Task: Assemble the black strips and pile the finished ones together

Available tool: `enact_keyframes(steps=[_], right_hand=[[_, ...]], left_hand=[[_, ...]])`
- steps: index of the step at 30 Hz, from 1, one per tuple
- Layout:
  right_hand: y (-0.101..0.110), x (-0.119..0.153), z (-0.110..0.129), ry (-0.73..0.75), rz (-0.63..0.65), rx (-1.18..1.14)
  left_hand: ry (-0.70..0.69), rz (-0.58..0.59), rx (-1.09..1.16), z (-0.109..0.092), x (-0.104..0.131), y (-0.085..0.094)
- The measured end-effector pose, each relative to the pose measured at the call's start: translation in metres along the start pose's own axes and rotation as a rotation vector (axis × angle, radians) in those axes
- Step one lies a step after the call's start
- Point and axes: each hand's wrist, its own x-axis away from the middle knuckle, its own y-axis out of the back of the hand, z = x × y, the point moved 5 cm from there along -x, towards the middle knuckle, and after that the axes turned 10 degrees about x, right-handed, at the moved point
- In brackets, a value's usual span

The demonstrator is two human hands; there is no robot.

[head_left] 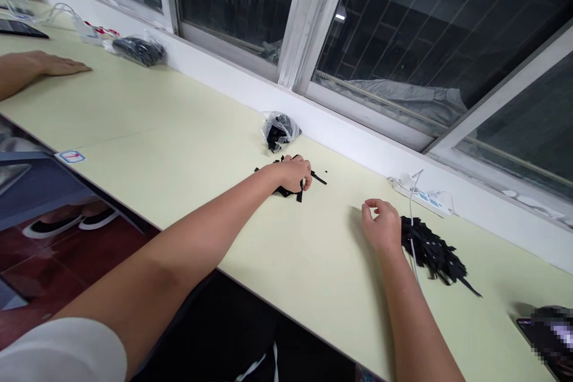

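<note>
My left hand (pixel 295 174) reaches down onto a small pile of black strips (pixel 283 191), its fingers curled and closed on some of them. One black strip (pixel 319 177) sticks out to the right of the hand. My right hand (pixel 381 225) is over the table, with fingers curled in and thumb close to the forefinger; nothing shows between them. Just right of that wrist lies a larger heap of black strips (pixel 433 250). Behind my left hand, against the wall, stands a clear plastic bag (pixel 293 128) with black pieces inside.
A white power strip (pixel 421 196) lies by the wall, its cable running beside the larger heap. A phone (pixel 528 334) is at the lower right. Another person's hand (pixel 54 64) rests flat at the far left, near a bagged dark item (pixel 138 51). A sticker (pixel 71 157) marks the table edge.
</note>
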Motion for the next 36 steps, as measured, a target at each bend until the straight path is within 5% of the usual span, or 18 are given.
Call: enact_keyframes(steps=[7, 14, 19, 27, 36], right_hand=[[0.006, -0.001, 0.015, -0.060, 0.015, -0.139], [-0.013, 0.009, 0.047, -0.054, 0.583, -0.805], [-0.016, 0.011, 0.039, -0.186, 0.659, -0.875], [-0.015, 0.009, 0.023, -0.381, 0.609, -0.871], [-0.020, 0.014, 0.033, -0.385, 0.661, -1.053]], left_hand=[[-0.176, -0.065, 0.041, -0.030, -0.005, -0.016], [-0.383, -0.046, 0.403, -0.084, -0.005, -0.051], [-0.346, -0.050, 0.500, -0.081, -0.007, -0.058], [-0.368, -0.142, 0.282, -0.070, -0.015, -0.059], [-0.587, -0.289, 0.108, -0.075, -0.013, -0.053]])
